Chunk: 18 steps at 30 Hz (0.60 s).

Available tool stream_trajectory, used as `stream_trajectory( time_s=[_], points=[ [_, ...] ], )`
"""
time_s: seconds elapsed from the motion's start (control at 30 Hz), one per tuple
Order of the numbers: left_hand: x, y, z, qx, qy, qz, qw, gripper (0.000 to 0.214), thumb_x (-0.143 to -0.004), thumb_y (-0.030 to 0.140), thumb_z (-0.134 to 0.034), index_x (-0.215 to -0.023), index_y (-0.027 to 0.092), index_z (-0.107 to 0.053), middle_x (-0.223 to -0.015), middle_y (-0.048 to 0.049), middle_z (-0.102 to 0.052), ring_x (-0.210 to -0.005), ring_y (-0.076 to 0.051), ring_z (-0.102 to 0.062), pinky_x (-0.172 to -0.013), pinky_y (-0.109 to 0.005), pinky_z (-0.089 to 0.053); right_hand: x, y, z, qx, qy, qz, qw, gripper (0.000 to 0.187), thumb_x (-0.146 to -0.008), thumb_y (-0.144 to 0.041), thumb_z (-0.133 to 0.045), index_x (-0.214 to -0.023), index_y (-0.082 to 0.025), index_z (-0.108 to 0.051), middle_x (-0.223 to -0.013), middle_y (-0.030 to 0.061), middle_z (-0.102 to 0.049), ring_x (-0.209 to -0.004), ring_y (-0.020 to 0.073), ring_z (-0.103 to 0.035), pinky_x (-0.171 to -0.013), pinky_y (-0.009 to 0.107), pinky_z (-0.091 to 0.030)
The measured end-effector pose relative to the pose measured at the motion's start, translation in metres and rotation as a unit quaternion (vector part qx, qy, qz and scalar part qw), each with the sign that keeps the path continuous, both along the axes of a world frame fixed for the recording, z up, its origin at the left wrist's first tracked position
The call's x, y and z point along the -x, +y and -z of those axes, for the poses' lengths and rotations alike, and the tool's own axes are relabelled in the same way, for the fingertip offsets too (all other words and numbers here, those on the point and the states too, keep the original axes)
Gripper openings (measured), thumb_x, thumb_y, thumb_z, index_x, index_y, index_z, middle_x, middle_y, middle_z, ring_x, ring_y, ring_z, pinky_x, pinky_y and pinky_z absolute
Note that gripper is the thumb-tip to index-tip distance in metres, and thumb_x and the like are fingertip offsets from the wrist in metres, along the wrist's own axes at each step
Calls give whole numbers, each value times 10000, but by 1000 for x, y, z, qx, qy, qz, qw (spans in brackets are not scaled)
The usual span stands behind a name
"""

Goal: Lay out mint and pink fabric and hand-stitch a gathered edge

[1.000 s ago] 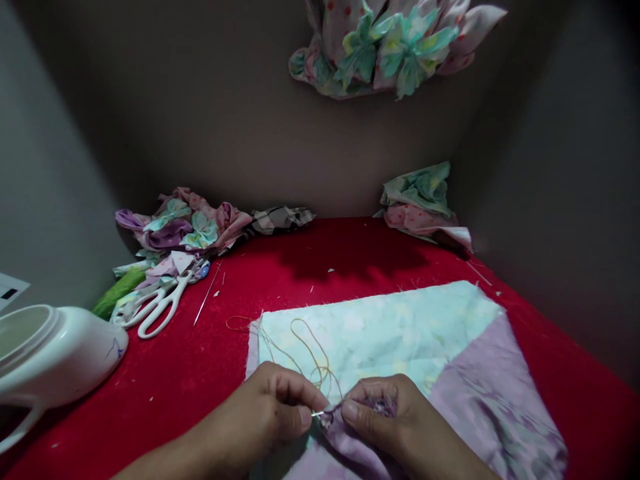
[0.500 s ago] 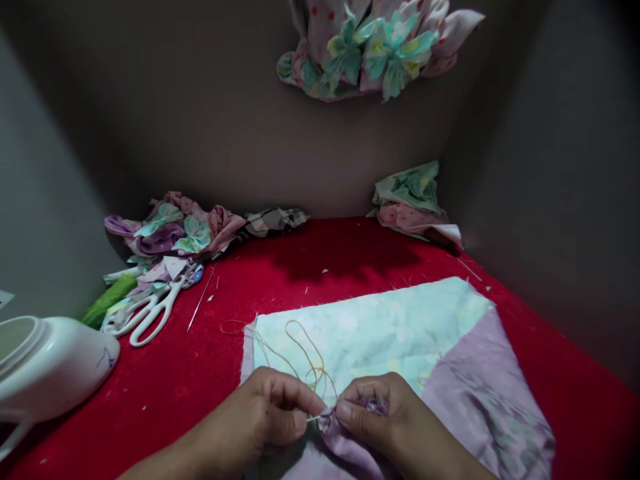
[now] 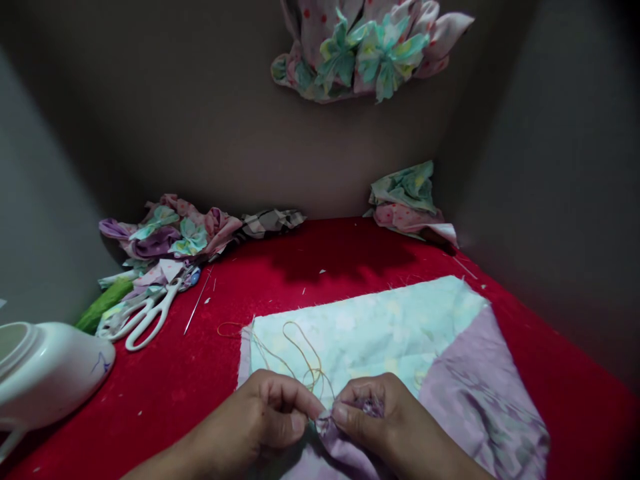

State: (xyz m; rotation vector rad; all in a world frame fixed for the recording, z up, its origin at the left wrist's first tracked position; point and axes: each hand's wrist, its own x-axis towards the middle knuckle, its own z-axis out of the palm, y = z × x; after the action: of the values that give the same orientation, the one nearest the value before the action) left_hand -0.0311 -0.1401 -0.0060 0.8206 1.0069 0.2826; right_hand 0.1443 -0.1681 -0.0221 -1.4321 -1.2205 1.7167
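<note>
My right hand [image 3: 375,413] is closed, thumb and fingers pinching the gathered, frayed edge of a purple cloth [image 3: 350,450]. Close beside it, my left hand [image 3: 277,410] bends its thumb and forefinger around a needle at the same edge; the needle is almost hidden now. From the pinched spot a thin yellowish-brown thread [image 3: 303,340] rises and lies in loose loops over the pale mint cloth [image 3: 380,327]. The mint cloth is spread flat in front of my hands, with satiny purple cloth [image 3: 480,387] folded along its right side.
White-handled scissors [image 3: 150,320] and a long needle [image 3: 197,303] lie left on the red tabletop [image 3: 165,393]. A white container [image 3: 55,373] and a green object [image 3: 106,303] are nearby. Fabric scraps [image 3: 180,230] and folded cloths [image 3: 405,200] line the back; ruffled fabric [image 3: 370,53] hangs above.
The view has shifted slightly. The pale sliver of needle between my left thumb and the cloth has almost gone from sight. Both hands stay at the cloth's edge.
</note>
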Motion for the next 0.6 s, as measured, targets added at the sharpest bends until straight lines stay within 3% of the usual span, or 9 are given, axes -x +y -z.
stream_trajectory(
  time_s=[0.13, 0.33, 0.47, 0.6],
  points=[
    [-3, -1, 5, -10, -11, -4, 1000, 284, -560, 316, -699, -705, 82, -631, -540, -25, -548, -453, -64, -396, -470, -188, -232, 1, -1, 1, 2, 10, -6, 1000, 167, -666, -223, -552, -649, -80, -636, -599, 31, -601, -555, 95, -486, -523, 170, -347],
    [-7, 1, 9, -61, 25, -8, 998, 248, -545, 307, -679, -614, 110, -546, -432, 58, -396, -377, -26, -254, -381, -165, -157, 1, -1, 5, 22, 65, 3, 998, 123, -627, -193, -595, -641, -79, -636, -539, 15, -577, -495, 81, -458, -481, 169, -336],
    [-10, 0, 10, -86, 48, -11, 995, 216, -561, 295, -631, -642, 128, -520, -392, 61, -394, -332, -42, -287, -341, -165, -194, 1, 0, 6, 44, 92, 31, 994, 166, -578, -216, -674, -663, -75, -655, -575, 24, -590, -524, 86, -468, -502, 175, -351],
    [-14, -4, 13, -135, 76, -36, 987, 253, -596, 324, -597, -735, 136, -499, -446, 49, -436, -368, -75, -378, -357, -180, -287, 0, 0, 6, 18, 84, 45, 995, 170, -592, -233, -676, -654, -77, -652, -588, 31, -598, -550, 94, -487, -529, 182, -363]
  ],
)
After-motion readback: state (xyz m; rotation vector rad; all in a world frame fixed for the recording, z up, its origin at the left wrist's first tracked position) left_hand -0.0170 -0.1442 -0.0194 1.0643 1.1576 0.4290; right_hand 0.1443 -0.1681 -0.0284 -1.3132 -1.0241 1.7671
